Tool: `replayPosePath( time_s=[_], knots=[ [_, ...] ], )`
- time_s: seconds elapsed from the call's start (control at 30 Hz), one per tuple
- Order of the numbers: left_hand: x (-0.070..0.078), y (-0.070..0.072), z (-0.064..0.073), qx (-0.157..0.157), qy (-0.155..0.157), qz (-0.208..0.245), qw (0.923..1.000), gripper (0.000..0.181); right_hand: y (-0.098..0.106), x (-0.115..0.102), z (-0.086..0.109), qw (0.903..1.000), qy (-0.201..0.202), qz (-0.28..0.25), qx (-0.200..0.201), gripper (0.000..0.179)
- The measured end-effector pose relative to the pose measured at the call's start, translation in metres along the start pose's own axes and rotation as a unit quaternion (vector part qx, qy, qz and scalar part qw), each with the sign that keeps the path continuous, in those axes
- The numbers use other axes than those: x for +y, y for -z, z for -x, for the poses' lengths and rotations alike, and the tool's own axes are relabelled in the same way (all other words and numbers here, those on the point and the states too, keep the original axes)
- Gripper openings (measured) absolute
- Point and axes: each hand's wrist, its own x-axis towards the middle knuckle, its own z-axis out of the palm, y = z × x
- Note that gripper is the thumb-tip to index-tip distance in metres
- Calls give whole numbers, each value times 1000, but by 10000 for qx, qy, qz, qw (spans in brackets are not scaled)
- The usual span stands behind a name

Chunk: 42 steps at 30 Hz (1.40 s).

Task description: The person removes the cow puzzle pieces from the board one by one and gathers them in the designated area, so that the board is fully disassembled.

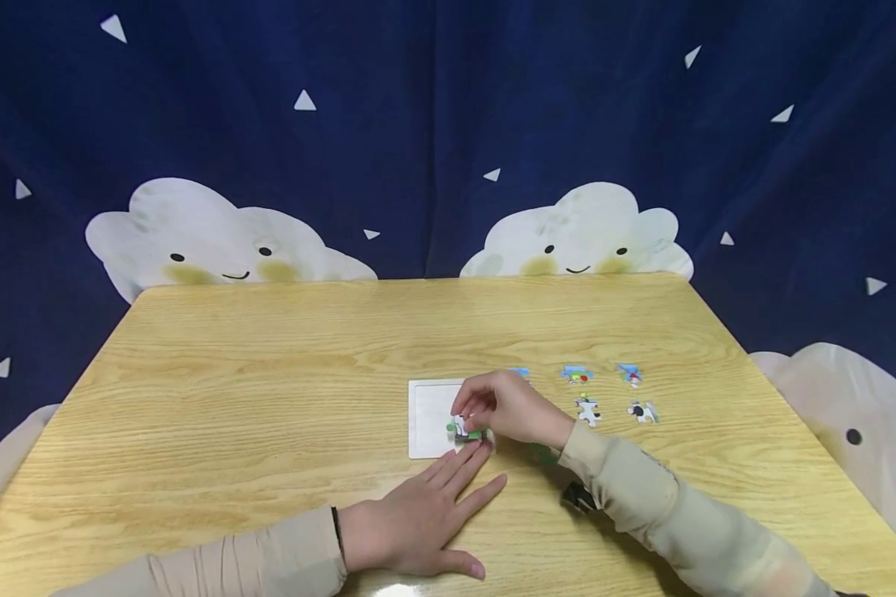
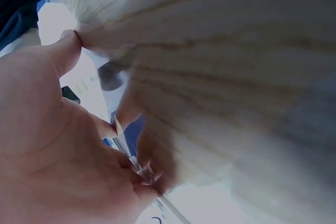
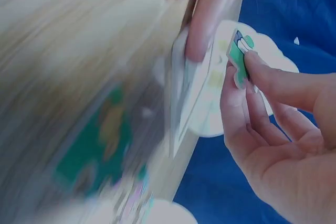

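My right hand (image 1: 513, 408) pinches a green and white jigsaw puzzle piece (image 3: 239, 59) between thumb and fingers. In the head view that hand is over the right part of a white puzzle tray (image 1: 431, 423), covering some of it. The right wrist view shows the piece raised clear of the tray. With its fingers straight and spread, my left hand (image 1: 426, 522) lies at the tray's near edge. Its fingertips touch that edge, and its thumb points to the right along the table.
Right of the tray lie several loose puzzle pieces, among them a blue one (image 1: 630, 373) and a white one (image 1: 588, 412). A green piece (image 1: 543, 453) is partly hidden under my right wrist. Behind the wooden table (image 1: 269, 373) hangs a dark blue curtain (image 1: 388, 124).
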Motion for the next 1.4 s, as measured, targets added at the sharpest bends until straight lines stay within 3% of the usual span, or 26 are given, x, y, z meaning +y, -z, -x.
replayPosePath(
  time_s=[0.27,0.47,0.77,0.9,1.1,1.4],
  knots=[
    [1,1,1,23,26,108,9999,89,32,23,36,9997,-244,48,77,14],
    [1,1,1,20,60,159,9999,90,53,34,66,9974,-714,92,70,12],
    [2,1,0,-32,52,188,9998,90,72,57,108,9937,-1115,61,121,14],
    [2,1,0,-26,46,134,9999,90,73,63,118,9932,-1059,433,214,15],
    [1,2,0,19,26,119,9999,89,71,67,126,9903,-653,1139,446,19],
    [2,1,0,31,55,124,9999,90,74,63,124,9916,-523,1099,448,19]
  ],
)
